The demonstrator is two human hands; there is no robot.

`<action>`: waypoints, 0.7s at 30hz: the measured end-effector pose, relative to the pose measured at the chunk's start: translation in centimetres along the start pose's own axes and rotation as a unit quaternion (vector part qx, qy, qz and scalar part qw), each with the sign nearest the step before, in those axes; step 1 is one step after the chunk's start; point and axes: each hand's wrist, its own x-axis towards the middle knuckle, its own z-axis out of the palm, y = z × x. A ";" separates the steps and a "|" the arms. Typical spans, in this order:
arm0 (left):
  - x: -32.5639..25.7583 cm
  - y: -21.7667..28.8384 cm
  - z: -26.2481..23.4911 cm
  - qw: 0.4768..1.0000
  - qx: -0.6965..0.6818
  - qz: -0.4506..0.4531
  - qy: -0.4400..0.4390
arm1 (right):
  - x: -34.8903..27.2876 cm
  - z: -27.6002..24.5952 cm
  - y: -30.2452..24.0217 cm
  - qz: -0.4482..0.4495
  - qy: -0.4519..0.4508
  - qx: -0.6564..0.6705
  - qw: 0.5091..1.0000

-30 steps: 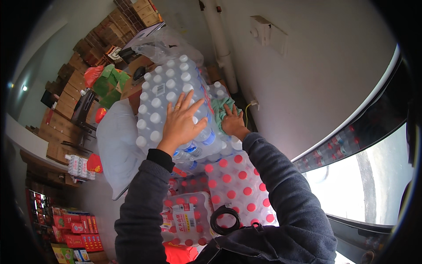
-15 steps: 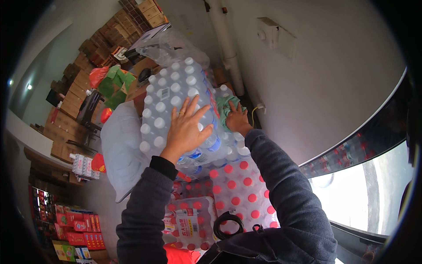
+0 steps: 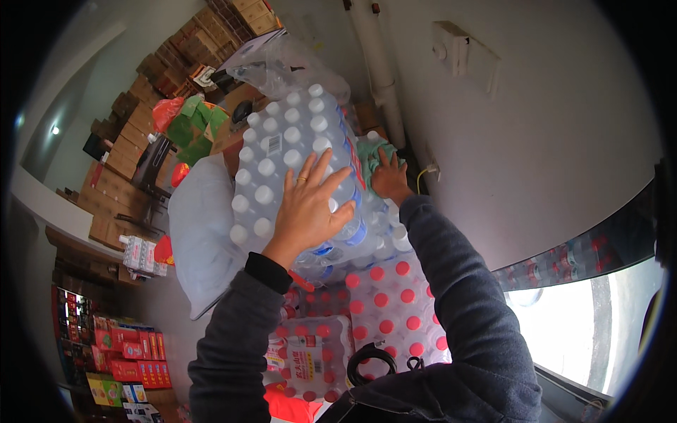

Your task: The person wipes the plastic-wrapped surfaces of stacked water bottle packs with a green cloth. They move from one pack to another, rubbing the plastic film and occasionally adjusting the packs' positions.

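My left hand (image 3: 310,204) lies with its fingers spread on a shrink-wrapped pack of water bottles (image 3: 266,168) with white caps. This pack rests on top of other wrapped bottles. To the right, my right hand (image 3: 389,178) presses a green cloth (image 3: 369,158) against a lower pack of white-capped bottles (image 3: 396,229), beside the upper pack. The fingers of the right hand are bent over the cloth, and their undersides are hidden.
Red-capped bottle packs (image 3: 385,299) stand close to me, with a coiled black cable (image 3: 371,363) near them. A pale filled bag (image 3: 204,229) leans at left. The wall (image 3: 536,141) and a pipe (image 3: 384,84) are at right. Stacked cartons (image 3: 120,183) line the far left.
The view has shifted slightly, so the scene sits a little further right. My left hand stays on the upper pack. My right hand has moved a little farther away with the cloth.
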 end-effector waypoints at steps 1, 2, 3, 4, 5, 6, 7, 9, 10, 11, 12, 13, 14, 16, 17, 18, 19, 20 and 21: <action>0.0 0.0 0.0 1.000 0.001 0.000 -0.002 | 0.3 0.0 0.1 0.000 -0.006 -0.004 1.000; 0.0 0.0 0.0 1.000 0.000 -0.001 -0.003 | 0.4 0.0 0.1 0.003 -0.018 -0.011 1.000; -0.1 0.1 0.1 1.000 0.002 -0.002 -0.005 | 0.6 -0.1 0.1 0.003 -0.020 -0.012 1.000; -0.1 0.1 0.1 1.000 0.002 -0.004 -0.005 | 0.9 -0.2 0.1 0.006 -0.027 -0.016 0.999; -0.1 0.1 0.0 1.000 0.001 -0.005 -0.004 | 1.1 -0.3 0.0 0.012 -0.042 -0.025 0.999; -0.1 0.2 0.0 1.000 0.002 -0.007 -0.006 | 1.2 -0.5 0.0 0.011 -0.037 -0.023 0.999; -0.1 0.2 0.0 1.000 0.001 -0.008 -0.006 | 1.3 -0.6 0.0 0.014 -0.039 -0.026 0.999; -0.1 0.2 -0.1 1.000 0.000 -0.011 -0.009 | 1.5 -0.8 -0.2 0.020 -0.046 -0.028 0.998; -0.1 0.2 -0.1 1.000 0.001 -0.013 -0.012 | 1.7 -0.9 -0.1 0.023 -0.051 -0.027 0.998; 0.0 0.2 -0.1 1.000 -0.001 -0.014 -0.012 | 1.9 -0.9 -0.1 0.026 -0.057 -0.025 0.998; 0.0 0.2 -0.1 1.000 0.002 -0.013 -0.013 | 2.0 -0.8 -0.1 0.026 -0.056 -0.026 0.998; 0.0 0.2 -0.1 1.000 0.002 -0.011 -0.012 | 2.2 -0.7 -0.1 0.028 -0.055 -0.026 0.998; 0.0 0.2 -0.1 1.000 0.002 -0.009 -0.010 | 2.5 -0.6 0.0 0.029 -0.057 -0.028 0.998; 0.0 0.1 -0.1 1.000 0.005 -0.003 -0.007 | 3.0 -0.4 0.1 0.024 -0.052 -0.021 0.998; 0.1 0.1 -0.1 1.000 0.005 -0.002 -0.008 | 3.3 -0.3 0.2 0.026 -0.057 -0.021 0.998; 0.0 0.1 -0.1 1.000 0.004 0.000 -0.005 | 3.4 -0.2 0.2 0.021 -0.038 -0.001 0.999; 0.0 0.2 -0.1 1.000 0.002 0.000 -0.005 | 3.5 -0.1 0.2 0.022 -0.026 0.016 0.999; 0.0 0.2 -0.1 1.000 -0.002 0.003 -0.001 | 3.6 0.0 0.2 0.027 -0.019 0.032 0.999; 0.0 0.2 -0.2 1.000 0.000 0.001 -0.004 | 3.9 0.0 0.2 0.027 -0.030 0.022 0.999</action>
